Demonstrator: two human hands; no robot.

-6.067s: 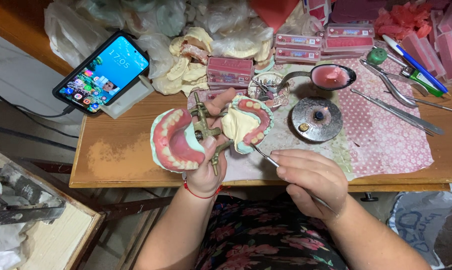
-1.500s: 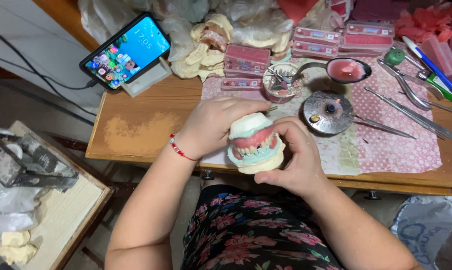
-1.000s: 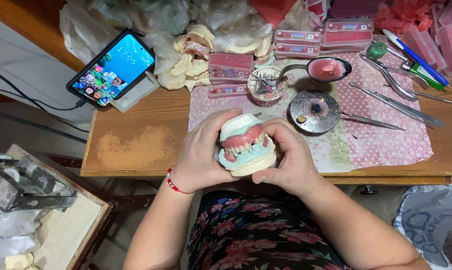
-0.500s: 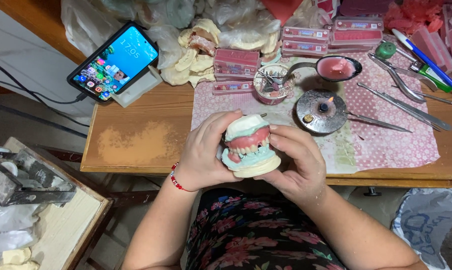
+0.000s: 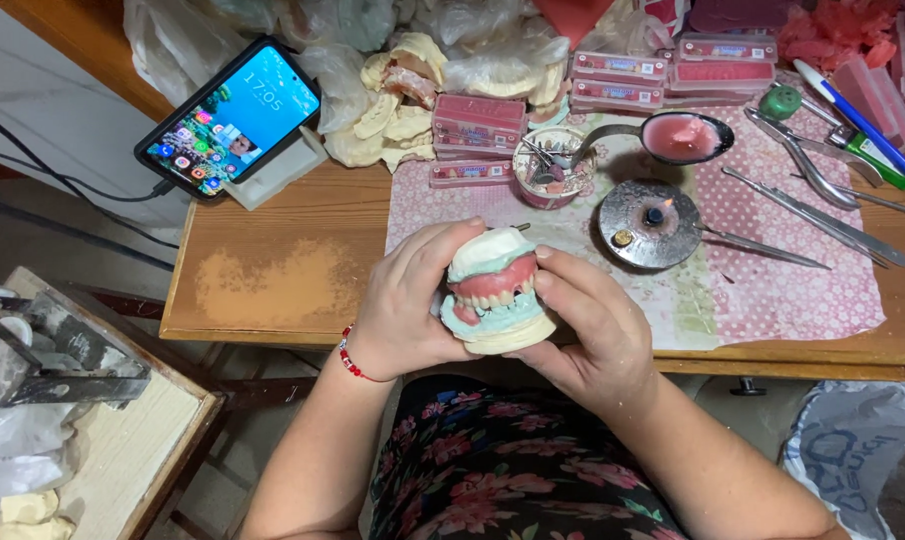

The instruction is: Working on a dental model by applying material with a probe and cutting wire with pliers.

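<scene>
The denture model (image 5: 495, 292) is held above the near edge of the wooden table (image 5: 273, 290), between the two hands and in front of the person's body. It is made of two pale plaster blocks that are closed one on the other: the upper block is whitish with a light green tone, the lower block is cream at its base. Between them there are pink gums with two rows of small white teeth, and the rows meet each other. A thin metal part shows at the top behind the upper block. The left hand (image 5: 408, 305) wraps the left side of the model, its fingers bent and pressed on the plaster, the thumb lying over the top. The right hand (image 5: 588, 325) holds the right side, with its fingers curled around the blocks and clamped on them. On the left wrist there is a red bead bracelet (image 5: 351, 358). Behind the hands a pink dotted cloth (image 5: 773, 290) covers part of the table. On this cloth stand a round metal burner (image 5: 653, 222) with a small flame, a spoon (image 5: 673, 137) filled with pink wax, and a small bowl (image 5: 548, 170) with tools in it. Long metal instruments (image 5: 813, 205) lie to the right of the burner. A phone (image 5: 231, 115) with a lit screen leans at the far left of the table, well apart from the model.
</scene>
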